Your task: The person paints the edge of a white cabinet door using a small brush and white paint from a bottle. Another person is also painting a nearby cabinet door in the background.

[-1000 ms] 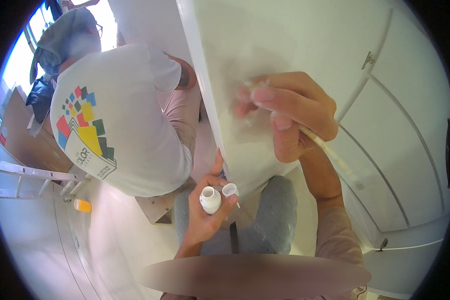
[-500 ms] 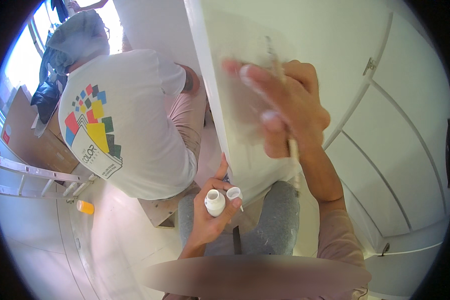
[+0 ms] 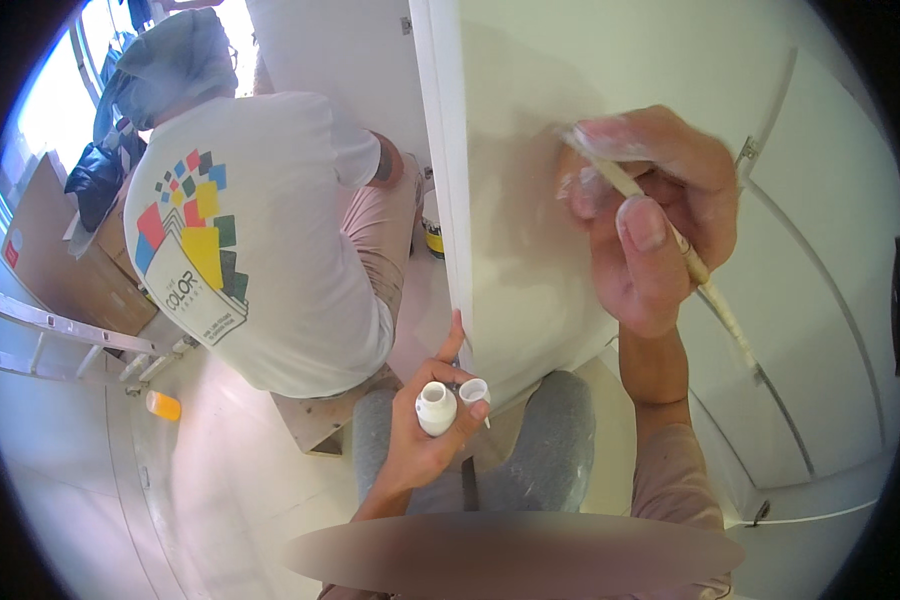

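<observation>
Right hand (image 3: pixel 670 188) just tipped its pinched stick (image 3: pixel 727 315), so the top leans toward the left edge of the panel (image 3: pixel 540 60); left hand (image 3: pixel 420 448) still grips 1 bottle (image 3: pixel 436 412), 1 cap (image 3: pixel 475 392).

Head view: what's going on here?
The right hand holds a thin stick in front of a white panel; whether its tip touches is unclear. The left hand holds an open white bottle and a cap, near the panel's edge. To the left, a co-worker sits, back to the camera.
</observation>
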